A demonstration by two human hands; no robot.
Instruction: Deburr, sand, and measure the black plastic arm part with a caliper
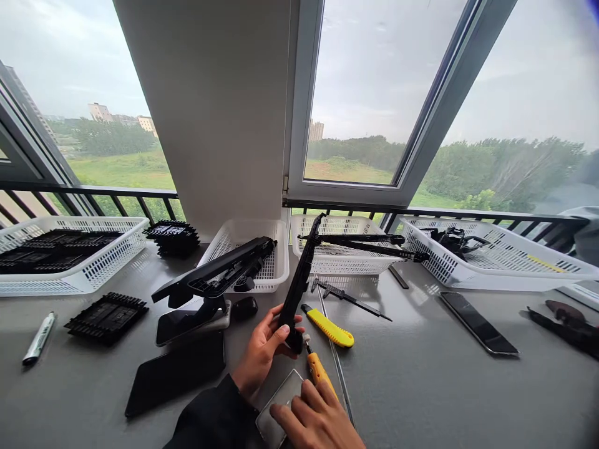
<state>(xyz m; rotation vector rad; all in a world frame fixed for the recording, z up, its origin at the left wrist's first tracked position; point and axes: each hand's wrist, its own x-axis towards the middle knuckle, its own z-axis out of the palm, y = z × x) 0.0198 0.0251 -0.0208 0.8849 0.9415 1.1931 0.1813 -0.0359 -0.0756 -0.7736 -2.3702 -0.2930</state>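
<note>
My left hand [264, 346] is closed round the lower end of a long black plastic part [302, 277], its thumb pressed on the front. The part stands tilted. Two thin black arms [369, 243] reach right from near its top, over a white basket; whether they are joined to it I cannot tell. My right hand [322, 421], fingers curled, is over the handle of an orange-handled tool [319, 369], whose tip points at the part's lower end. Under its fingertips lies a flat silver rectangular thing [276, 419], partly hidden. Right of the part lies a yellow utility knife [330, 327].
White baskets [88, 280] [283, 280] [468, 280] line the window side. Calipers [353, 299] and a metal rod [344, 380] lie nearby. A black phone [482, 324] is to the right. Black grid parts [107, 318], a marker [40, 340] and a dark flat panel [178, 374] lie left.
</note>
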